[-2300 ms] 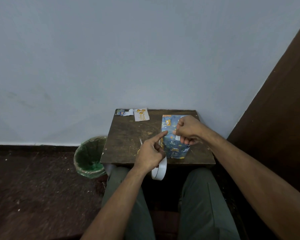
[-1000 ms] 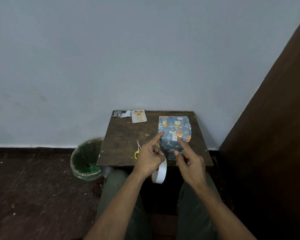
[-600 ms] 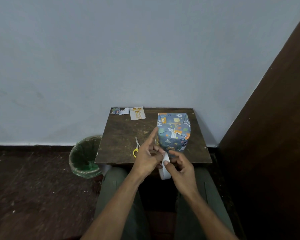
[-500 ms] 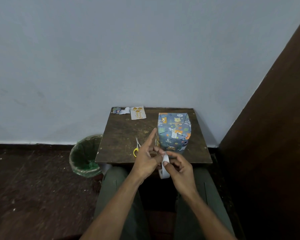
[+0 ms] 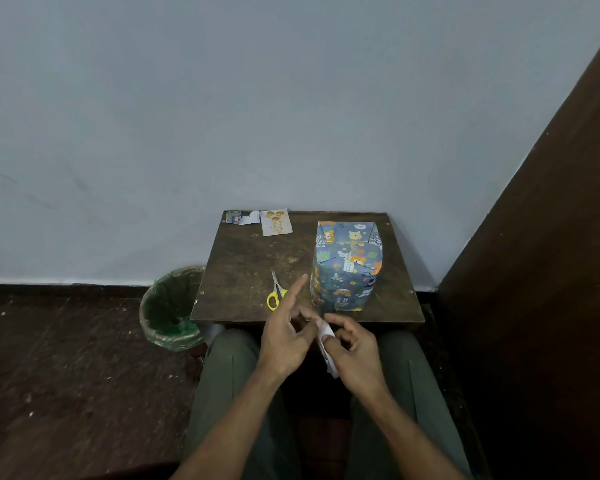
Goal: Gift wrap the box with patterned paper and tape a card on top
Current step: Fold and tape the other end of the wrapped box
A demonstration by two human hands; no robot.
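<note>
One green bin [image 5: 171, 308] sits on the floor at the left, next to the small wooden table [image 5: 243, 268]. On the table there is one paper scrap [image 5: 242, 217] in the far left corner and one card [image 5: 275, 221] just beside it. One pair of yellow scissors [image 5: 275, 292] lies near the front edge. One wrapped box [image 5: 347, 265] stands up on the right half of the table, covered in blue paper with little animals on it.

Both hands are held over the lap, just in front of the table's near edge. The left hand [image 5: 286, 337] has its pointer finger sticking straight up toward the box, while the other fingers curl and pinch one roll of white tape [image 5: 326, 344]. The right hand [image 5: 354, 344] has its fingers bent and pinches the same tape from the other side. The two hands almost touch.

The middle of the table, between the scissors and the card, is bare wood. A dark wall [image 5: 541, 271] stands close on the right.
</note>
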